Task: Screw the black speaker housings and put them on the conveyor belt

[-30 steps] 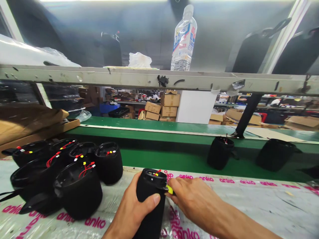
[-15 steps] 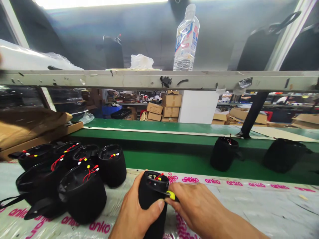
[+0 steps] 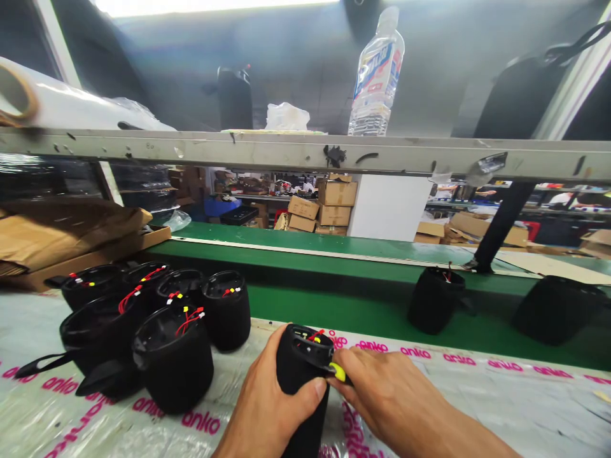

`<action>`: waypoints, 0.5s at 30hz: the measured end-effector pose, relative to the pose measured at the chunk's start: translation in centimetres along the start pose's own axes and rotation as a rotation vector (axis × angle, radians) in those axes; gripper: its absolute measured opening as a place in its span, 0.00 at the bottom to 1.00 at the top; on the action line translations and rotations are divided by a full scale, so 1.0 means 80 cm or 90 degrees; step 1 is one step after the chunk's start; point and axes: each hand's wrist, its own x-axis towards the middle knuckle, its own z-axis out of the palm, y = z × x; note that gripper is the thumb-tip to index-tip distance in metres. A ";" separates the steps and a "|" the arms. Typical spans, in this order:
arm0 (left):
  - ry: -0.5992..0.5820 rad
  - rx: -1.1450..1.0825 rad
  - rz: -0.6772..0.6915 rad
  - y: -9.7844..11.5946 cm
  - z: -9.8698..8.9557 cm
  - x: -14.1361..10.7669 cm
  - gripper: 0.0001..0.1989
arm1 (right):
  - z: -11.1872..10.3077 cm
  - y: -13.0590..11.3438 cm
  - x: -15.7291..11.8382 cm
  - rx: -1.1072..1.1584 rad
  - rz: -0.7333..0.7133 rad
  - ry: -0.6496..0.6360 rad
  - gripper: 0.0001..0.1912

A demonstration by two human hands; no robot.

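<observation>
My left hand is wrapped around a black fabric-covered cylinder, which looks like a speaker housing. Its open top faces up, slightly tilted, and red wires with small connectors show inside. My left thumb presses on the near side, below the rim. In my right hand is a small tool with a yellow-and-black handle. The tool's tip meets the right side of the housing's rim; its exact shape is hidden by my fingers. Several similar black housings with wires stand to the left.
Two more black housings sit on the green conveyor belt at the right. A metal shelf bar crosses above, carrying a plastic bottle and a film roll. Printed plastic sheeting covers the bench. At left lies a cardboard tray.
The view has shifted a little left, so everything appears further right. Both hands keep their hold, with the tool still at the rim.
</observation>
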 end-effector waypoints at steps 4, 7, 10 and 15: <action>-0.002 -0.001 -0.001 0.002 0.000 0.001 0.35 | 0.000 0.000 0.000 0.002 -0.006 0.018 0.18; -0.007 -0.005 0.000 0.009 0.000 0.001 0.31 | 0.004 0.000 -0.001 0.013 -0.008 0.037 0.18; 0.009 0.004 -0.011 0.014 0.001 0.000 0.31 | 0.005 0.001 -0.002 0.007 -0.002 0.041 0.17; 0.044 0.033 -0.030 0.009 0.005 -0.002 0.35 | -0.002 0.002 -0.002 -0.037 -0.013 -0.005 0.07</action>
